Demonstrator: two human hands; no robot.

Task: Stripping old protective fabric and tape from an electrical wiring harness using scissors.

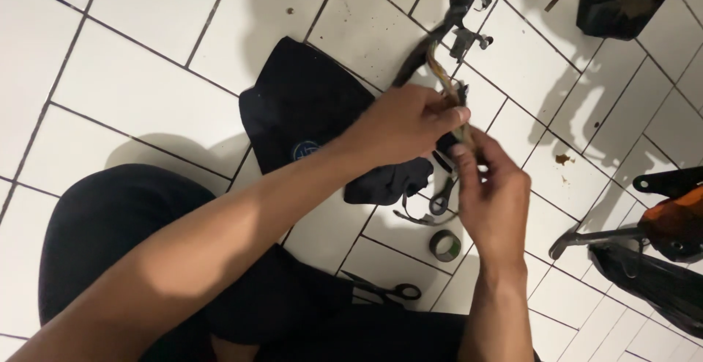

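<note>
My left hand [407, 122] grips a bundle of thin brownish wires [439, 69] that comes out of a black wrapped cable harness [454, 17] stretching up across the white tiled floor. My right hand [492, 186] pinches the lower end of the same bundle, just below the left hand's fingertips. Both hands hover above a dark cloth [315, 105] with a round blue emblem, spread on the floor.
Black-handled scissors [384, 289] lie near my knee. A roll of dark tape [445, 245] and small pliers [441, 199] lie beneath my hands. A black part [619, 3] sits at top right, and an orange and black machine part [670, 223] at the right edge.
</note>
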